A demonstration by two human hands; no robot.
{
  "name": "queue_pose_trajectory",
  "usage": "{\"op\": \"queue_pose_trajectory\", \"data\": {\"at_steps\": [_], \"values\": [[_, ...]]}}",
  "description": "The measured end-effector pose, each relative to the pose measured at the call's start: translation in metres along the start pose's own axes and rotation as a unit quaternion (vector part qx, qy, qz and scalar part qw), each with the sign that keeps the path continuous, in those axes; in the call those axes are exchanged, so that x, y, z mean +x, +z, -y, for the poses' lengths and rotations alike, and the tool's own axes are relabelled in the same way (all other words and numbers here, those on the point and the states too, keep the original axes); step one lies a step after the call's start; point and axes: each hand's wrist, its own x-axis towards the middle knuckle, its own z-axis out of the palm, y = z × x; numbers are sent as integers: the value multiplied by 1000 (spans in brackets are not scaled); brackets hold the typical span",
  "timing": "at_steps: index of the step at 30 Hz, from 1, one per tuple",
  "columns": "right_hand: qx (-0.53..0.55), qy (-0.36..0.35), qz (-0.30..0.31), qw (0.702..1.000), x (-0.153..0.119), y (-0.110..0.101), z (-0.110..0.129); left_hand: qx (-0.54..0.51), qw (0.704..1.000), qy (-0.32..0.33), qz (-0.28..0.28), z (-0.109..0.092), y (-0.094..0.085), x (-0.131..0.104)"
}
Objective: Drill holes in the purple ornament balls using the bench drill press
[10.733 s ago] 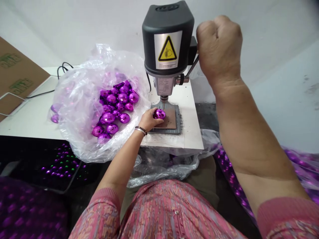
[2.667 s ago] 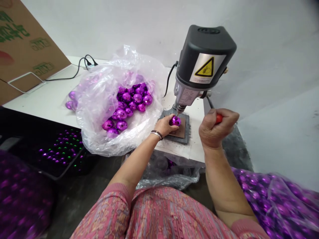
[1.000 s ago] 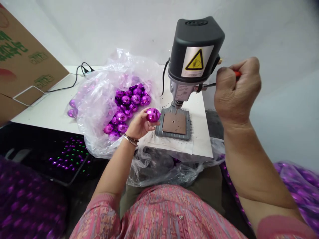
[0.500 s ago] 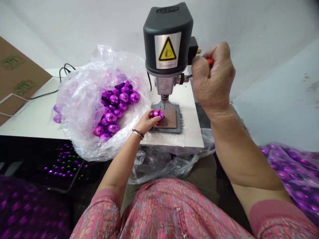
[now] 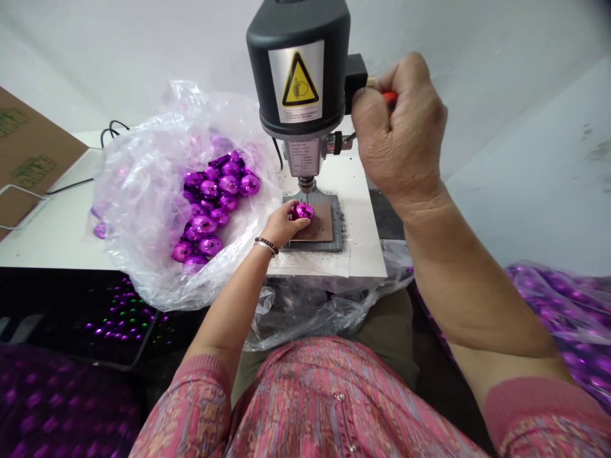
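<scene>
Shiny purple faceted ball [image 5: 304, 212] pinched beneath the thin metal drill bit [image 5: 308, 195]

The left hand [image 5: 281, 225] grips the ball between thumb and fingers, over the flat brown square board [image 5: 319, 229]; whether the bit touches it, I cannot tell. Above and to the right of that hand, the right hand [image 5: 403, 127] is closed around the red lever handle [image 5: 390, 102] of the black-topped drill press [image 5: 300, 117]. For good work, the ball probably wants pressing firmly down, centred under the bit, fingertips set low on its sides, the lever drawn slowly and evenly
</scene>
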Motion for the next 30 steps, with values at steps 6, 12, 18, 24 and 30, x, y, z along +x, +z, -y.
{"op": "queue_pose_trajectory", "data": {"at_steps": [6, 12, 18, 24, 30], "values": [[-26, 9, 18, 999, 19, -3, 5, 85, 996, 17, 20, -14, 2, 1], [-36, 28, 25, 999, 29, -3, 9, 97, 994, 49, 14, -9, 7, 0], [-6, 13, 3, 1000, 19, -1, 5, 44, 998, 40, 23, -2, 11, 0], [56, -88, -50, 993, -8, 5, -15, 39, 998, 34, 21, -3, 12, 0], [34, -183, -84, 979, -32, 11, -37, 33, 998, 56, 23, 1, 13, 1]]}}
